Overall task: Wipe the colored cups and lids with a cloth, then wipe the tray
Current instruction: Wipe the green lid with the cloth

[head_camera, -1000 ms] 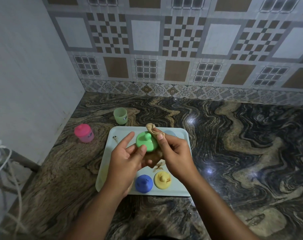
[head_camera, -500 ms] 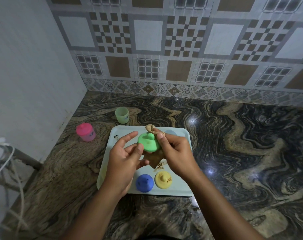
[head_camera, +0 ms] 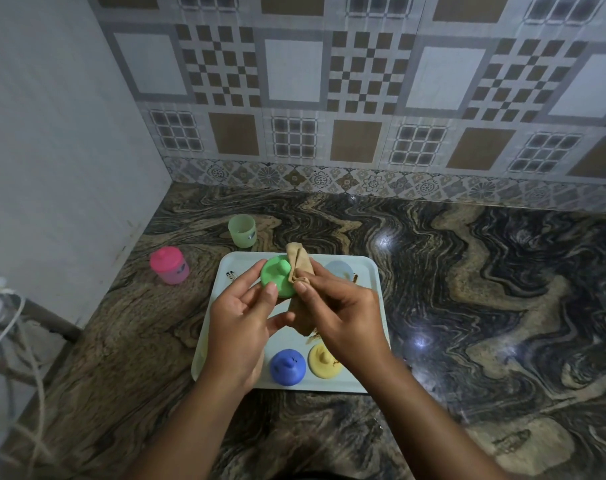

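Head view, both hands raised over the tray (head_camera: 376, 306). The left hand (head_camera: 237, 327) grips the green lid (head_camera: 275, 277) at its rim between thumb and fingers, spout side facing the camera. The right hand (head_camera: 343, 317) pinches the tan cloth (head_camera: 298, 268) and presses it against the lid's right edge; a fold of cloth stands up beyond the fingertips and more hangs below the palm.

Under the wrists, near the tray's front rim, the blue lid (head_camera: 287, 367) and yellow lid (head_camera: 324, 361) lie side by side. Brown smears (head_camera: 315, 337) mark the tray beneath the right hand.

Beyond the left hand, off the tray, the green cup (head_camera: 242, 231) stands open on the counter (head_camera: 467, 306). Further left is the pink cup (head_camera: 169, 265) with its lid on, near the white side wall (head_camera: 52, 150). A mark on the green cup is too small to read.

To the right of the right hand the counter runs wide and bare to the tiled back wall (head_camera: 363, 98). Cables (head_camera: 20, 341) hang left of the left forearm.
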